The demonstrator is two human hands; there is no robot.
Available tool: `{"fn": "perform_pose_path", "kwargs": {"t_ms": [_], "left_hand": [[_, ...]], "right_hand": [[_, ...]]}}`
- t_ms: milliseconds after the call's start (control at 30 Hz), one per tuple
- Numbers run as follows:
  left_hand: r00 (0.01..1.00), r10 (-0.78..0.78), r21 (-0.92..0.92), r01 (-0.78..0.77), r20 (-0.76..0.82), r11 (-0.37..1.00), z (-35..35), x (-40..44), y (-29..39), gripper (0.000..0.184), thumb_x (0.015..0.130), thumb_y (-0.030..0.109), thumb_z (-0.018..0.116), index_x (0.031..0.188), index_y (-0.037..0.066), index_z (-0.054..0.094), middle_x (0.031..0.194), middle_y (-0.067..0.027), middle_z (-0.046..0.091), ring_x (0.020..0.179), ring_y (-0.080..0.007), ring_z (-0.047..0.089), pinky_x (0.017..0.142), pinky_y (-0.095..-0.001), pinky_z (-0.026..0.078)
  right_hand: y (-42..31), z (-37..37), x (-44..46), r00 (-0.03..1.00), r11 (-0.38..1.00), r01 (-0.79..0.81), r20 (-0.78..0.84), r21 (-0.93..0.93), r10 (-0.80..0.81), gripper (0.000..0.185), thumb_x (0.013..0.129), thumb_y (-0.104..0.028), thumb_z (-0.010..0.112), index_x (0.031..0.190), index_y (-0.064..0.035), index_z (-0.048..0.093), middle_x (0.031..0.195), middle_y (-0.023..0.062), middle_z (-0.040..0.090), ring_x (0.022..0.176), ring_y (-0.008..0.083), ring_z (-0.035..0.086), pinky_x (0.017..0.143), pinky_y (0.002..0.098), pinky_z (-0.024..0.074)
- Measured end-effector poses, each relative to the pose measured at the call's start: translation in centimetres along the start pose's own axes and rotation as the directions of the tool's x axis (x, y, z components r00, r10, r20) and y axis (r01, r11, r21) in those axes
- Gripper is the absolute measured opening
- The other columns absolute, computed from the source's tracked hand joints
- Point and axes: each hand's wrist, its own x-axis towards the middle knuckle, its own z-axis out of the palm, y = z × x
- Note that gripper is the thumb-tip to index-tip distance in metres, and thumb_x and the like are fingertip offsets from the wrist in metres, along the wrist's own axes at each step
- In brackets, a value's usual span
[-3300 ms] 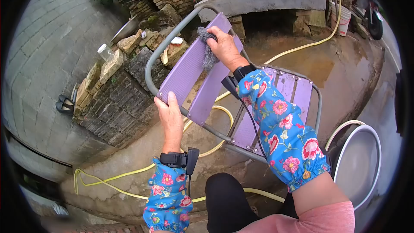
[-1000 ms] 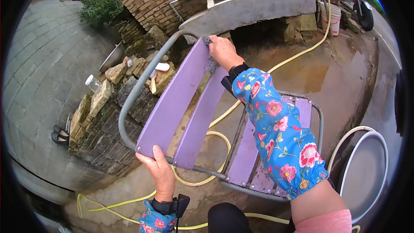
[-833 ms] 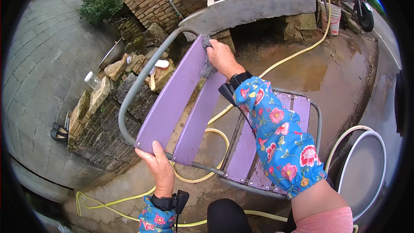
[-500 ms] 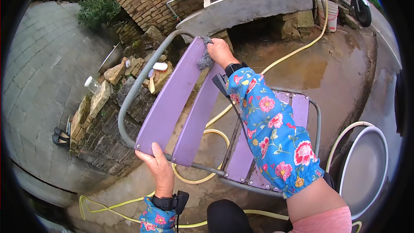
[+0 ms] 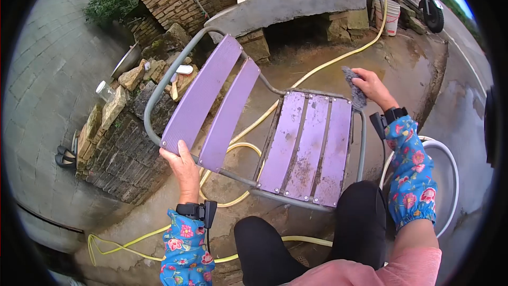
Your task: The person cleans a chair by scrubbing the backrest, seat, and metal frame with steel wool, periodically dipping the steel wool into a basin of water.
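A metal-framed chair [image 5: 286,143] with purple slats stands tilted before me, its backrest [image 5: 203,95] on the left and its seat on the right. Dark grime spots the seat slats, mostly the middle one. My left hand [image 5: 183,173] grips the lower corner of the backrest, thumb on the purple slat and fingers around behind the frame. In my right hand [image 5: 374,89] is a grey scouring pad [image 5: 355,88], pinched between the fingers. That hand is beyond the seat's far right corner, with the pad close to the frame; whether they touch I cannot tell.
A yellow hose [image 5: 338,68] winds across the wet concrete and beneath the chair. Stacked stones [image 5: 114,114] hold a glass jar [image 5: 105,91] and a brush [image 5: 174,87]. At right is a round basin [image 5: 451,169], partly behind my sleeve. A white bucket [image 5: 392,18] stands near the trough.
My right hand has moved the scouring pad from the top of the backrest rightward, past the seat. The seat slats are now uncovered. My left hand keeps its hold on the backrest corner.
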Motion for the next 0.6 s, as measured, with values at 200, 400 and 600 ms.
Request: {"fn": "perform_pose_path", "kwargs": {"t_ms": [200,400,600], "left_hand": [[0.994,-0.094,-0.009,0.095,0.048,0.995,-0.2,-0.2,2.4,0.046,0.100,0.028,0.046,0.125,-0.006,0.028,0.119,-0.0259,0.048,0.108,-0.0330,0.050,0.095,-0.0430,0.039],[0.998,-0.064,0.049,0.063,0.020,0.997,-0.4,0.0,3.0,0.044,0.099,0.027,0.047,0.124,-0.006,0.031,0.118,-0.0261,0.049,0.107,-0.0328,0.052,0.094,-0.0425,0.039],[0.996,-0.072,0.000,0.072,0.047,0.997,-0.9,0.3,2.8,0.044,0.096,0.027,0.052,0.122,-0.004,0.035,0.110,-0.0244,0.057,0.100,-0.0336,0.057,0.090,-0.0424,0.043]], "right_hand": [[18.7,-14.9,-35.2,0.555,0.594,-0.800,-0.266,0.090,0.788,0.034,0.083,-0.010,0.057,0.115,0.0005,0.060,0.076,0.0099,0.066,0.055,0.0182,0.063,0.034,0.0315,0.0454],[26.4,-8.5,-58.0,0.236,-0.023,-0.877,-0.472,-0.480,0.849,0.039,0.080,-0.016,0.054,0.117,-0.0097,0.064,0.112,0.0201,0.065,0.109,0.0376,0.059,0.098,0.0410,0.0443],[26.0,-10.8,-50.2,0.172,0.212,-0.900,-0.138,0.382,0.975,0.039,0.091,-0.013,0.048,0.129,-0.0093,0.055,0.106,0.0134,0.067,0.096,0.0271,0.066,0.071,0.0423,0.0566]]}}
